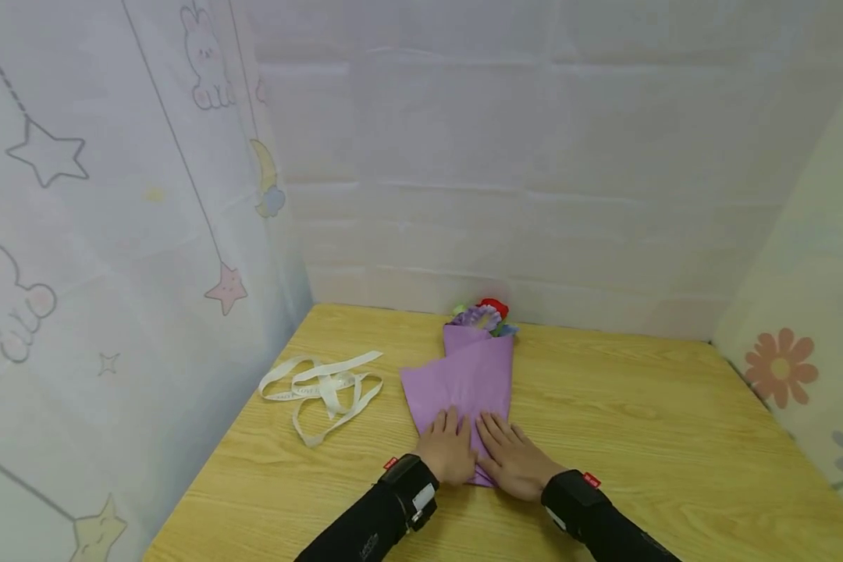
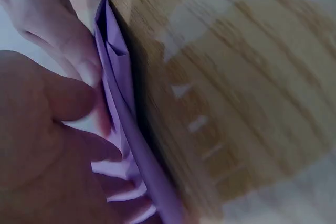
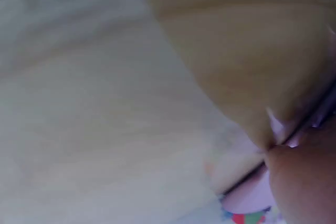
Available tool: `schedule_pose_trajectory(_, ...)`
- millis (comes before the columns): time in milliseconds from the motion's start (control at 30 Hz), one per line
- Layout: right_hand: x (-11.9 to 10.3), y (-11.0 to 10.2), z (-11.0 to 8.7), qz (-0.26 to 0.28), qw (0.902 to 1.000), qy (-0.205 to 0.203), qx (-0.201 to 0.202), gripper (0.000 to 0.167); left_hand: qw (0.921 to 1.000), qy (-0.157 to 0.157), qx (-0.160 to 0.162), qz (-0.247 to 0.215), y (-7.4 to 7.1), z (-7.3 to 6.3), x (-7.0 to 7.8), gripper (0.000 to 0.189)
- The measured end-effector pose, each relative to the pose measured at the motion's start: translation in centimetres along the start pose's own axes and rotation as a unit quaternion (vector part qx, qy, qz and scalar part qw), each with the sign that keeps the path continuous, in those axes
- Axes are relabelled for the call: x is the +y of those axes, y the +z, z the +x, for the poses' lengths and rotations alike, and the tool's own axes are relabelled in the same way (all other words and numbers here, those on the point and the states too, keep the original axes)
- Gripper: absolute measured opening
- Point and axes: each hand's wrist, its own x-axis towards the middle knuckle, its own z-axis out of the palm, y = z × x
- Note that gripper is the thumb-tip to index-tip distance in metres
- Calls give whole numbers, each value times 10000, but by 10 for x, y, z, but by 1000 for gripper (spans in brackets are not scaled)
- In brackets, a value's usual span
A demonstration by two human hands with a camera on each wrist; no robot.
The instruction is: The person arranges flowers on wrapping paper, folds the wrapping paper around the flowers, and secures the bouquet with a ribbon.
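Black sleeves: forearms come in from 7 o'clock and 5 o'clock, a cuff at each wrist.
Hands: the left hand [image 1: 448, 454] at 7 o'clock and the right hand [image 1: 518, 467] at 5 o'clock lie side by side, fingers extended and slightly spread, pressing the paper's near end; neither grips anything.
Purple paper [image 1: 479, 373]: mid-table, between the hands and the flowers, narrow end near, one corner jutting toward 10 o'clock.
Ribbon [image 1: 328, 388]: white, loose loops at 9 o'clock from the paper, apart from it, lettering too small to read.
Flowers: red flower [image 1: 493, 307] and purple flower [image 1: 478, 316] at 12 o'clock, showing above the paper's far end.
Done so far: the paper is folded about the flowers; wrapping seems nearly complete.
Left over: flattening the near end, apparently, and the ribbon, which is untied.
Table [image 1: 625, 414]: wood-grained, reaching back to a pale backdrop [image 1: 506, 172] at 12 o'clock.
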Motion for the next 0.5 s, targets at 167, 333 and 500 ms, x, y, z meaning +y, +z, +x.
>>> schedule_pose_trajectory(167, -1, 0, -2, 372, 9990, 176, -182, 66, 9958, -263, -782, -395, 3, -3, 1, 81)
schedule_pose_trajectory(333, 2, 10, 0, -199, 9987, 451, 161, 76, 9954, -382, -818, -312, -4, -8, 9, 106)
schedule_pose_trajectory(500, -6, 8, 1, 44, 9964, 801, 278, 82, 9955, -437, -794, -286, -2, -4, 12, 103)
